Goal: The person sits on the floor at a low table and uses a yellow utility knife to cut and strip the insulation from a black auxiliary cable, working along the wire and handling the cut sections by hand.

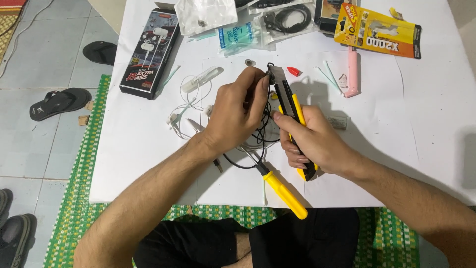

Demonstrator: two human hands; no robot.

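Note:
My right hand grips a yellow and black utility knife with its blade extended up and to the left. My left hand pinches a small dark earbud piece right at the blade tip. A black cable loops down from under my left hand. Beneath both hands lies a yellow-handled screwdriver on white paper.
White earphones lie left of my hand. A black earphone box, plastic bags, an orange glue package, a pink tool, cotton swabs and a red cap sit farther back. Sandals lie on the floor at left.

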